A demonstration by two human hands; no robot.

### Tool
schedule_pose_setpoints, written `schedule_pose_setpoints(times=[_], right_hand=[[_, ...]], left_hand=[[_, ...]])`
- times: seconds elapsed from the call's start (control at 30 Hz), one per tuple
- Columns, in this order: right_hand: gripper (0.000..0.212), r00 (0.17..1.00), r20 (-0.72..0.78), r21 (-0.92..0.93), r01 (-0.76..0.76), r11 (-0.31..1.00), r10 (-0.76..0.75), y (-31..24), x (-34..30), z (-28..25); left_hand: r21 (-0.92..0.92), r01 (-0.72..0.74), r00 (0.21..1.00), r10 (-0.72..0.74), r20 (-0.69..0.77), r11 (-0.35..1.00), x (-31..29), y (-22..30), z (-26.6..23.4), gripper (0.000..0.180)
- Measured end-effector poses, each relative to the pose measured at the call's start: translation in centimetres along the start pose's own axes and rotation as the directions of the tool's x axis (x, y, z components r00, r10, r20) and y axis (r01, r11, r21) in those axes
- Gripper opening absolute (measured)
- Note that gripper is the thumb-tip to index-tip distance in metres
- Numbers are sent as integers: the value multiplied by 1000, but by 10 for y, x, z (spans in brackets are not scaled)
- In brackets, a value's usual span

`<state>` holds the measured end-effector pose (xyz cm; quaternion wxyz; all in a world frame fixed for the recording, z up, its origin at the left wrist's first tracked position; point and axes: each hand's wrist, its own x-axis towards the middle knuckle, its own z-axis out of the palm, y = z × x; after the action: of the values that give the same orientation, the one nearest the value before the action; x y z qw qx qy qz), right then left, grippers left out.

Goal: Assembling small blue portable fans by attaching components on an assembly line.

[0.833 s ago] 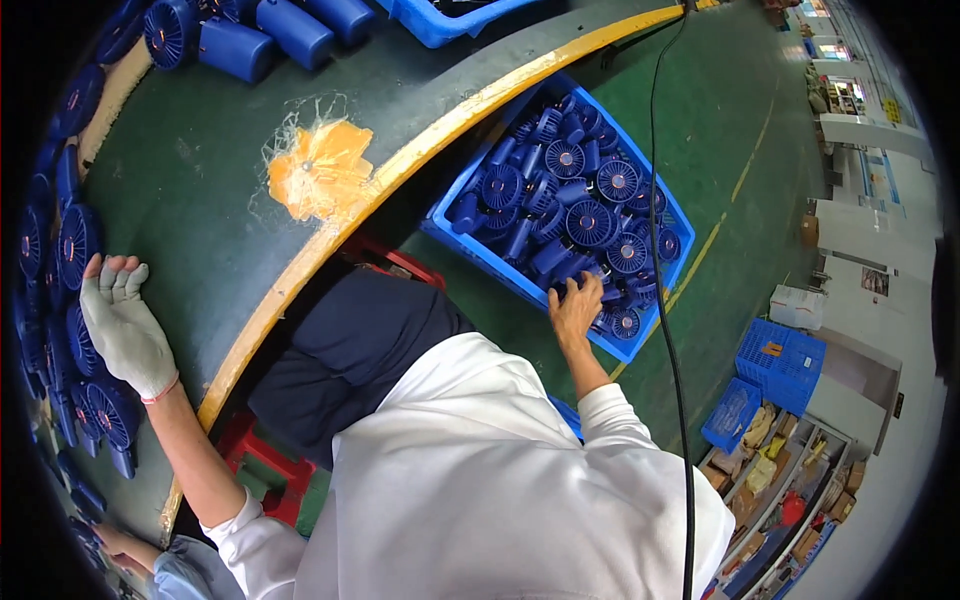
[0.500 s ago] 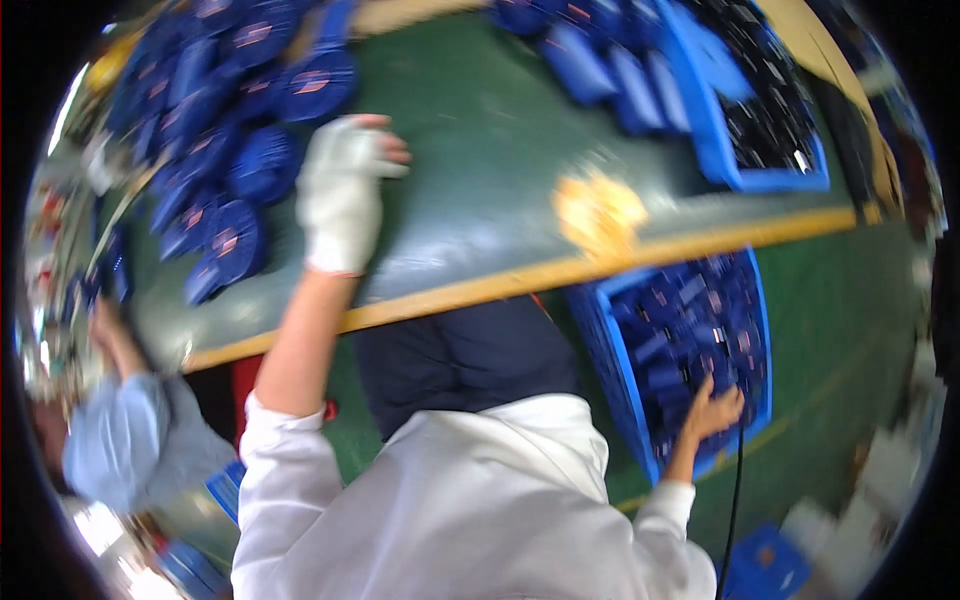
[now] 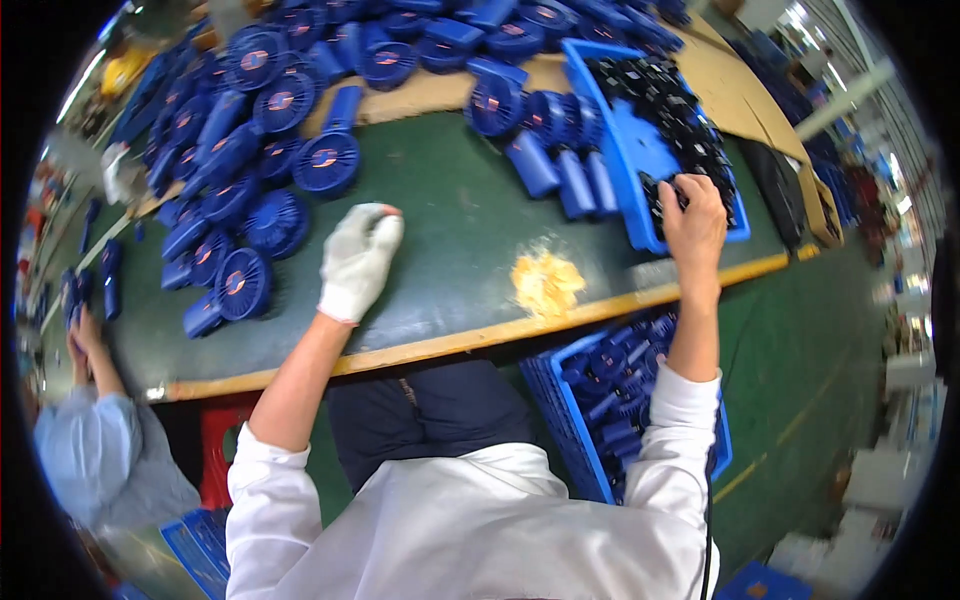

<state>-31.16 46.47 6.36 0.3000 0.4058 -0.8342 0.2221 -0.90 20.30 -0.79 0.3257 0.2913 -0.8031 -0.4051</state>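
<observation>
My left hand [image 3: 360,262], in a white glove with bare fingertips, hovers over or rests on the green tabletop [image 3: 430,190]. Its fingers are curled in loosely and nothing shows in them. My bare right hand [image 3: 695,222] is at the near end of a blue tray [image 3: 618,160] of small black parts [image 3: 672,110]. Its thumb and fingers are apart over those parts, and I make out nothing held. Blue handheld fans [image 3: 327,162] lie beyond my left hand. Several more fans [image 3: 575,185] stand in a row beside the tray.
A heap of blue fans [image 3: 225,140] covers the table's left and far side. A yellowish pile [image 3: 546,284] lies near the wooden front edge [image 3: 450,348]. Below the edge, a blue crate [image 3: 575,440] holds blue fan pieces. Another person [image 3: 110,440] works at the far left.
My right hand has risen from the crate below the table to the tray of black parts. My left hand stays over the table, and the view has shifted.
</observation>
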Motion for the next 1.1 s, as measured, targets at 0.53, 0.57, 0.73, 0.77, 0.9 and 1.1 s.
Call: schedule_pose_setpoints(times=[0.53, 0.57, 0.73, 0.77, 0.9, 1.1], right_hand=[[26, 940, 338, -265, 48, 963, 47, 34, 15, 47], [28, 951, 309, -228, 65, 971, 9, 38, 15, 50], [25, 982, 168, -72, 100, 992, -87, 46, 17, 52], [23, 979, 172, -51, 117, 992, -107, 45, 17, 52], [21, 980, 178, -64, 105, 992, -92, 47, 17, 57], [21, 952, 246, 30, 182, 983, -184, 61, 18, 64]], left_hand=[[741, -276, 960, 220, 176, 613, 42, 49, -36, 49], [701, -319, 948, 226, 226, 637, 38, 56, -27, 50], [657, -449, 828, 559, 50, 605, 54, 53, -6, 50], [683, -398, 863, 503, 51, 613, 56, 44, -4, 50], [652, -367, 907, 411, 93, 663, 60, 15, 3, 54], [641, -577, 709, 700, 85, 506, 70, 16, -2, 55]])
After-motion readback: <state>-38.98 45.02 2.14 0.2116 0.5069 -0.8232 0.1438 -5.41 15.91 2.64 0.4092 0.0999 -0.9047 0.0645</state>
